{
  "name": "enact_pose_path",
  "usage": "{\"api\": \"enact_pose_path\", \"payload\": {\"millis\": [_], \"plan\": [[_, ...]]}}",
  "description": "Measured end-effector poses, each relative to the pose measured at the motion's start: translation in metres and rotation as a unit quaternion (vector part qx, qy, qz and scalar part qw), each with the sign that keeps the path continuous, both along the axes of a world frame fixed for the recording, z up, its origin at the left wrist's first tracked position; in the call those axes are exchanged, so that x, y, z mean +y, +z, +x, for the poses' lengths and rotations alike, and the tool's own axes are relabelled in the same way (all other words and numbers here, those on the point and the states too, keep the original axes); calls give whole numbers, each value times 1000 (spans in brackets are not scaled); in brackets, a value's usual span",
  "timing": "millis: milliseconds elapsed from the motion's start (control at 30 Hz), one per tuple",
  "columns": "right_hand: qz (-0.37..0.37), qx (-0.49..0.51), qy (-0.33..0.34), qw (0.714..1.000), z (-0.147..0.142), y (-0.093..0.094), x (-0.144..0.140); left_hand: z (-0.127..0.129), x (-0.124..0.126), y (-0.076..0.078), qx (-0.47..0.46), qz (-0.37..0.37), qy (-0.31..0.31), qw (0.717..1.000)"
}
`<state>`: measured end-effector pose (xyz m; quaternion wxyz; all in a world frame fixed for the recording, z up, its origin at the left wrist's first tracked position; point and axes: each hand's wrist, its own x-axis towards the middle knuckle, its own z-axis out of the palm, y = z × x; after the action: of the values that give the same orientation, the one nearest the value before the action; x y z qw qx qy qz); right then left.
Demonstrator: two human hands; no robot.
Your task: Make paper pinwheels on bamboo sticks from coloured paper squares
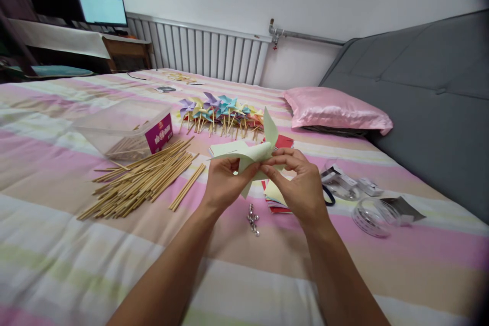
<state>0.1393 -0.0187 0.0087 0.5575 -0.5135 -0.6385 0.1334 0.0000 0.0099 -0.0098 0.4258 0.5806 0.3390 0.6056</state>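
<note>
- Pale green paper pinwheel head [248, 155] sits pinched between both hands above the bed [57, 244], lifted clear of the striped sheet so its folded blades stay free.
- Left hand [223, 181] has its fingers pressed together on the near blades; the right hand [301, 183] pinches the centre with thumb and forefinger, seemingly to keep the folded tips stacked there.
- Silver pins [252, 220] lie on the sheet just below the hands, close for picking up.
- Bamboo sticks [143, 178] are fanned out to the left beside a clear plastic box [126, 130] that holds more of them.
- Finished pinwheels [221, 112] lie in a row farther back, out of the way.
- Coloured paper squares [277, 198] are stacked under the right hand; tape rolls [369, 214] rest to the right.
</note>
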Motion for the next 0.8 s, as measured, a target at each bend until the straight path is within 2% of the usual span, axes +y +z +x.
{"api": "enact_pose_path", "payload": {"millis": [200,367,800], "plan": [[-21,36,46,998,-1,0,1,1,0,-1,-17,-15,-6,1000],[-52,43,26,997,-1,3,-1,0,0,0,-11,-22,-19,1000],[-54,48,23,997,2,2,0,0,0,0,-9,-25,-25,999]]}}
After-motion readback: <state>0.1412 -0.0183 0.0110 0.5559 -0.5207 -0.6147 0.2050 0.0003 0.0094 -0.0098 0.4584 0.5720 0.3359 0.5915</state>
